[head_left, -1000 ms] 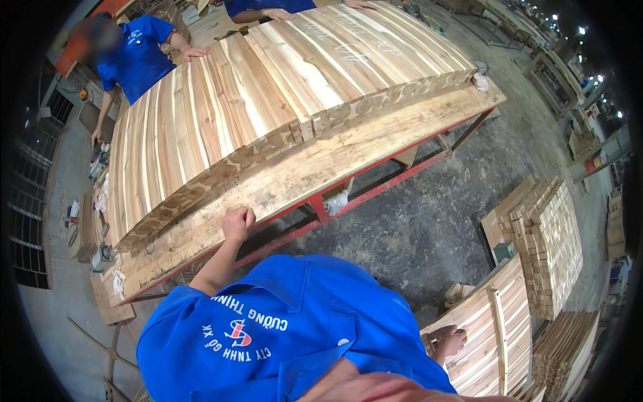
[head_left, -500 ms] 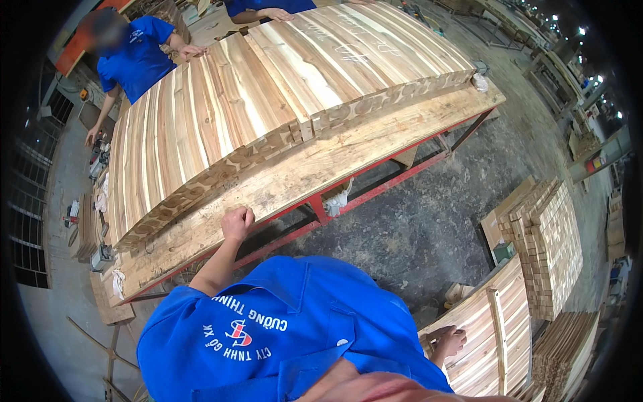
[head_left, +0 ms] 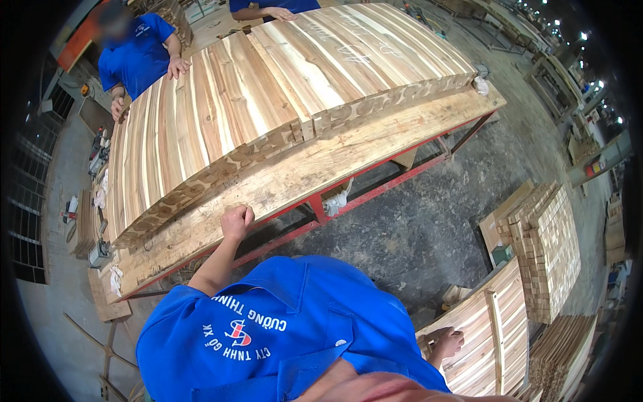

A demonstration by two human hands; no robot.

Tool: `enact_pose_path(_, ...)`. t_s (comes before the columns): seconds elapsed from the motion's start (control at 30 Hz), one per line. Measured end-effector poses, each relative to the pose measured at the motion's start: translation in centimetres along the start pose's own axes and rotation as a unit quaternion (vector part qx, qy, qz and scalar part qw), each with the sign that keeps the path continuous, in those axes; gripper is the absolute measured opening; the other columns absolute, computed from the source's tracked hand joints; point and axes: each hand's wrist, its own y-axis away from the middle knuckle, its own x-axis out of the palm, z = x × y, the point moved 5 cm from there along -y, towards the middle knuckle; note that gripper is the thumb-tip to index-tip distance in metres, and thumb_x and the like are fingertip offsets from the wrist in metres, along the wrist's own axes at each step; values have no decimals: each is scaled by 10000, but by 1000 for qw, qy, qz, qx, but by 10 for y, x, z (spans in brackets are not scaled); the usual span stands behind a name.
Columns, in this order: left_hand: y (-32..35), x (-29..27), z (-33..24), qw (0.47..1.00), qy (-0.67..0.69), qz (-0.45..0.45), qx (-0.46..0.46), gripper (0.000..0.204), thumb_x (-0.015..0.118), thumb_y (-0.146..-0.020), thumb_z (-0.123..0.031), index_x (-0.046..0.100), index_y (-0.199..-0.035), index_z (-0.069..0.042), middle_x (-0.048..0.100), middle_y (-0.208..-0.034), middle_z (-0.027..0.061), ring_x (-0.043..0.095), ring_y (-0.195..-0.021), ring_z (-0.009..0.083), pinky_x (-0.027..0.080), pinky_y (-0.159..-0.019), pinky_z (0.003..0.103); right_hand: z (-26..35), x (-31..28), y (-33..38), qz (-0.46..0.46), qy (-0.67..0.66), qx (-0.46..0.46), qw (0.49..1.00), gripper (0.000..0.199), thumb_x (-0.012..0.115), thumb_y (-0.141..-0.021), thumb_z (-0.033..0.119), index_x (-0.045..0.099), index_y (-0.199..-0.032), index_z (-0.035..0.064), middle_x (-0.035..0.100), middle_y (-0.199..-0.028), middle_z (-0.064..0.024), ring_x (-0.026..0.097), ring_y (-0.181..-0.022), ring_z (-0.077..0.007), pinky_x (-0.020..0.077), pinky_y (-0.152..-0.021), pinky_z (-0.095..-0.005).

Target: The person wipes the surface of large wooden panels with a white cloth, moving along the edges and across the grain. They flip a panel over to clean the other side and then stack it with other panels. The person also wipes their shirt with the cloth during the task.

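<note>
Workbench planking (head_left: 281,181), the long pale board along the near edge of a red-framed table, is touched by the left hand (head_left: 237,221) near the picture's middle, toward nine o'clock. Two large glued wooden panels (head_left: 268,94) are laid on the table behind it, filling the upper half from ten to one o'clock, their end grain facing the plank. A grey concrete floor (head_left: 435,221) is spread at three o'clock. A stack of short slats (head_left: 556,248) is seen at four o'clock, and a lower stack of boards (head_left: 495,335) at five o'clock.

Much of the lower picture, at six o'clock, is blocked by a blue shirt (head_left: 295,335) seen from above, by which the arms' upper parts are hidden. A co-worker in blue (head_left: 137,57) is seen at eleven o'clock, one hand laid on the far panel edge; another sleeve is cut off at twelve o'clock. Small objects on the floor at nine o'clock cannot be made out.

The left forearm is stretched up and forward, the fingers curled into a loose fist with knuckles rested on the plank's edge; nothing is seen to be gripped. The right hand (head_left: 447,343) is laid at five o'clock on the board stack, fingers bent over its edge.
</note>
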Motion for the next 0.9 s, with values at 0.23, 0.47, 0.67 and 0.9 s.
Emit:
enact_pose_path(0.23, 1, -1, -2, 1000, -13, -13, 15, 148, 574, -764, -207, 586, -626, -156, 619, -664, 83, 610, -652, 309, 459, -581, 432, 1, 0, 2, -6, -1, 2, 1000, 526, 476, -907, 479, 482, -1336, 175, 454, -1388, -76, 457, -1228, -326, 402, -942, -531)
enact_pose_path(0.47, 0, -1, 0, 1000, -6, -6, 14, 152, 570, -764, -207, 578, -622, -153, 615, -658, 82, 610, -645, 307, 457, -574, 432, -1, 1, 1, -20, -15, -1, 1000, 516, 468, -904, 497, 504, -1313, 184, 457, -1385, -57, 465, -1215, -353, 419, -934, -556)
enact_pose_path(0.67, 0, -2, -2, 1000, -5, -16, 20, 161, 582, -776, -221, 590, -631, -153, 631, -670, 87, 614, -651, 307, 467, -582, 424, -2, 5, -1, -19, -9, 7, 1000, 508, 467, -904, 499, 511, -1300, 186, 446, -1390, -58, 467, -1209, -346, 420, -934, -544)
enact_pose_path(0.9, -1, 0, -2, 1000, 4, -23, 19, 163, 591, -780, -224, 591, -636, -145, 629, -668, 90, 612, -647, 308, 469, -584, 430, -4, 5, -3, -28, -9, -4, 1000, 457, 481, -908, 470, 534, -1255, 178, 471, -1352, -64, 477, -1185, -353, 428, -921, -538)
